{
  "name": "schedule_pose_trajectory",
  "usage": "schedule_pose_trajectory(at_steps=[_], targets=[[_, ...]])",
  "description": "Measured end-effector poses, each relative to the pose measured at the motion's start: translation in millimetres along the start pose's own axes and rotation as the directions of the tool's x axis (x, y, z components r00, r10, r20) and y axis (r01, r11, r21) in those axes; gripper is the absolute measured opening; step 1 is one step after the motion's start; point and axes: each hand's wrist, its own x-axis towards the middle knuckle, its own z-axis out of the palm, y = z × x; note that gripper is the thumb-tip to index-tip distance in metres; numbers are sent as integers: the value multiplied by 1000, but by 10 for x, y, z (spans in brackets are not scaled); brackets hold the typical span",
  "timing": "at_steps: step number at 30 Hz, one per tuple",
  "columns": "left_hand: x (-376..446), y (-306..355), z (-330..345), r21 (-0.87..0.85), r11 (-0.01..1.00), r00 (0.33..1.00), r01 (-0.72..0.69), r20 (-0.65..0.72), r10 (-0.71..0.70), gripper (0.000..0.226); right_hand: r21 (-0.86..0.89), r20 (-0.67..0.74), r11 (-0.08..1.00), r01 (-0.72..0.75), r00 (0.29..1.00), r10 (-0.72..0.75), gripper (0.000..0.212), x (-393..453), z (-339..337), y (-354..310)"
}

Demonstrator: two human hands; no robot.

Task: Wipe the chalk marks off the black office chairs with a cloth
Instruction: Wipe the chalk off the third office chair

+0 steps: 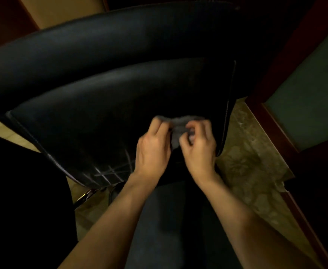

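Note:
A black office chair (93,117) fills the view, its seat below me and its backrest beyond. White chalk marks (108,172), several crossing lines, lie near the seat's front edge. A small grey cloth (178,126) is bunched over the right part of the seat. My left hand (153,148) pinches the cloth's left side with curled fingers. My right hand (199,146) grips its right side, fingers curled into the fabric. Both hands sit to the right of the chalk marks.
A second dark chair (19,200) stands at the lower left. Patterned stone floor (252,167) shows to the right, bordered by dark red wood trim (272,121) and a green panel (310,105). My dark trousers (174,230) are below the seat's front edge.

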Motion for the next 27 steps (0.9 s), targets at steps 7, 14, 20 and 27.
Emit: schedule_pose_trajectory(at_steps=[7, 14, 20, 27], targets=[[426, 349, -111, 87, 990, 994, -111, 27, 109, 22, 50, -100, 996, -75, 992, 80, 17, 388, -336, -49], [650, 514, -4, 139, 961, 971, -237, 76, 229, 18, 90, -226, 990, -111, 966, 129, 20, 388, -317, 112], [235, 194, 26, 173, 956, 941, -238, 285, 182, 29, 155, -62, 954, -256, 961, 268, 23, -186, -78, 141], [905, 680, -148, 182, 957, 973, -227, -2, 231, 24, 167, -246, 967, -193, 941, 230, 21, 699, -428, -74]])
